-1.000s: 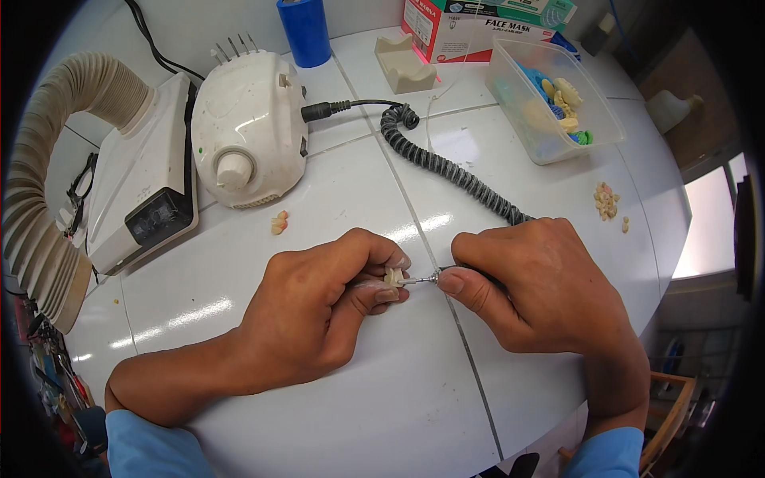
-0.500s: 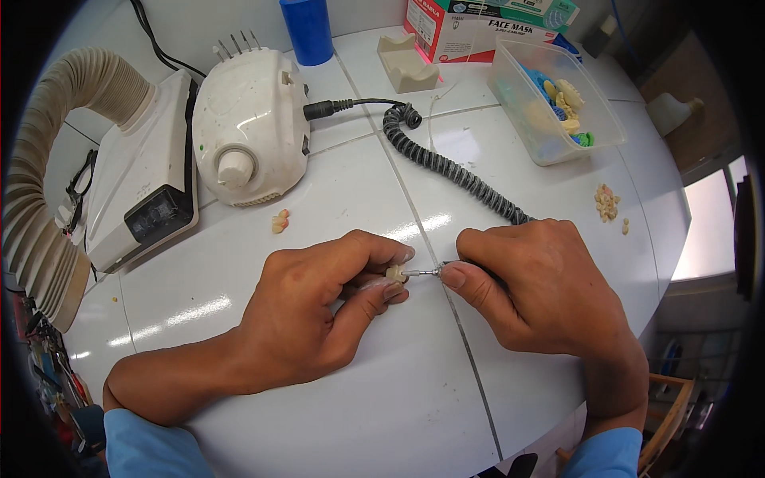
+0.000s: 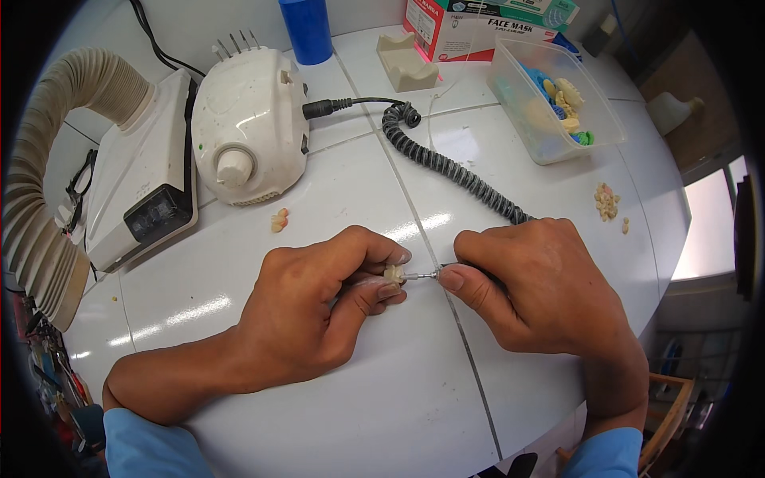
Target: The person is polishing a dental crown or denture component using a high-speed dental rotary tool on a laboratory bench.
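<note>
Between the fingertips and thumb of my left hand [image 3: 323, 295] a small cream dental crown piece [image 3: 394, 273] is pinched. My right hand [image 3: 530, 287] is closed round a rotary handpiece [image 3: 437, 273], most of which the hand hides. From it a thin metal bur [image 3: 416, 276] points left, its tip at the dental piece; whether it touches cannot be told. A coiled black cord [image 3: 454, 177] runs from behind my right hand to the white micromotor control box [image 3: 249, 127] at the back left, which has a round knob in front and several burs standing on top.
Left of the control box stands a white dust extractor [image 3: 147, 171] with a ribbed hose [image 3: 48, 159]. Tooth-coloured pieces [image 3: 279, 221] lie before the box; a small pile [image 3: 606, 202] lies at right. Behind are a clear tub [image 3: 550, 147], a handpiece rest [image 3: 406, 64], a blue cup [image 3: 307, 32] and mask boxes [image 3: 486, 32].
Both hands have shifted very slightly to the left, with the dental piece and the bur. Their grips look the same.
</note>
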`<state>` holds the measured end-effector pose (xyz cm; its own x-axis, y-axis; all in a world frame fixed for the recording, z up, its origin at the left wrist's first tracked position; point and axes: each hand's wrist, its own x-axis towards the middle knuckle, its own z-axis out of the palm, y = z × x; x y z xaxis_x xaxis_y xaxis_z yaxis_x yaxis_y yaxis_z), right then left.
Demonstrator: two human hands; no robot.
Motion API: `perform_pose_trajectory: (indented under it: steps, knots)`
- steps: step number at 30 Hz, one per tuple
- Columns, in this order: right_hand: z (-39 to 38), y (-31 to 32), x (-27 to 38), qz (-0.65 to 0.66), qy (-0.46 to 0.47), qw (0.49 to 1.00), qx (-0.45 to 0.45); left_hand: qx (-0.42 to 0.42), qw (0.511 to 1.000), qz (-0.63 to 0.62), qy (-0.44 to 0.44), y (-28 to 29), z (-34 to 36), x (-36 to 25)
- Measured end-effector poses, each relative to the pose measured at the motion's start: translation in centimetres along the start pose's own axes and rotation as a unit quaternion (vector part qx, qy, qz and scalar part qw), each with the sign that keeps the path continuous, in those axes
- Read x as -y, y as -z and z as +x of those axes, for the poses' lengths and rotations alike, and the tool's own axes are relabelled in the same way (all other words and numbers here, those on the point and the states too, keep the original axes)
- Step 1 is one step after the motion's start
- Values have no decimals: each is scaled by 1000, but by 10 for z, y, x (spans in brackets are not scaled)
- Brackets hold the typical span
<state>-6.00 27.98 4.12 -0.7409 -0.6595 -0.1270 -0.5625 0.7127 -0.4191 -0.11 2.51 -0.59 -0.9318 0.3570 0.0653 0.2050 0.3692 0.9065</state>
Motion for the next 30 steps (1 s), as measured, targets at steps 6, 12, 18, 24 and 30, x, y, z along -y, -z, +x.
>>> perform_pose_trajectory:
  steps: [6,12,18,24,30]
  knots:
    - [0,1,0,2,-4,1000,7,0,1000,-6,3,-1,0,0]
    - [-1,0,0,3,-3,1000,4,4,1000,-3,2,0,1,-1]
    - [0,1,0,3,-10,1000,11,5,1000,-4,1,0,1,-1]
    - [0,0,0,3,-5,1000,5,6,1000,5,2,1,0,-1]
    - [-1,0,0,3,-3,1000,-4,5,1000,-2,-1,-1,0,0]
